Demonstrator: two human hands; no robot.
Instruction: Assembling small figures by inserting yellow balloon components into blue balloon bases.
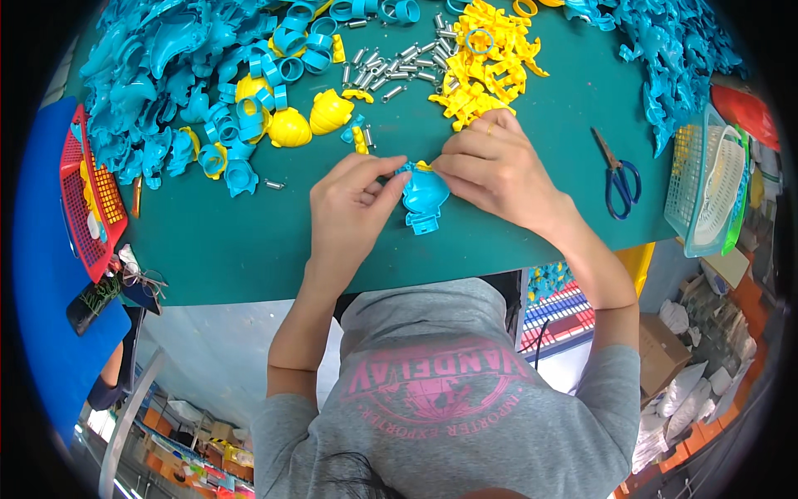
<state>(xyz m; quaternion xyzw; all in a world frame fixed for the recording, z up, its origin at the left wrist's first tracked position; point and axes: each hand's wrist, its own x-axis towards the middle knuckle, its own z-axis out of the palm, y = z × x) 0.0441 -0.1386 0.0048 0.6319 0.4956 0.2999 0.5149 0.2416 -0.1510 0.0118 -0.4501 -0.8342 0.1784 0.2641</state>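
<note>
Between my hands, above the near part of the table, is a blue plastic toy part (426,193) with a rounded body and a squared tab at its lower end. A small yellow plastic piece (424,165) sits at its top edge. My left hand (353,204) pinches the part's upper left edge between thumb and fingertips. With fingers closed, my right hand (497,166) grips its upper right edge beside the yellow piece; the fingertips partly hide the contact. Just beyond my left hand lie a small yellow piece (359,140) and a metal spring (369,135).
Blue shells (158,75) heap at far left, near blue rings (291,41) and yellow domed shells (331,111). Springs (391,66) and yellow parts (495,58) lie beyond my hands. Scissors (619,179), a blue pile (665,50) and baskets (706,187) are right; a red basket (87,195) is left.
</note>
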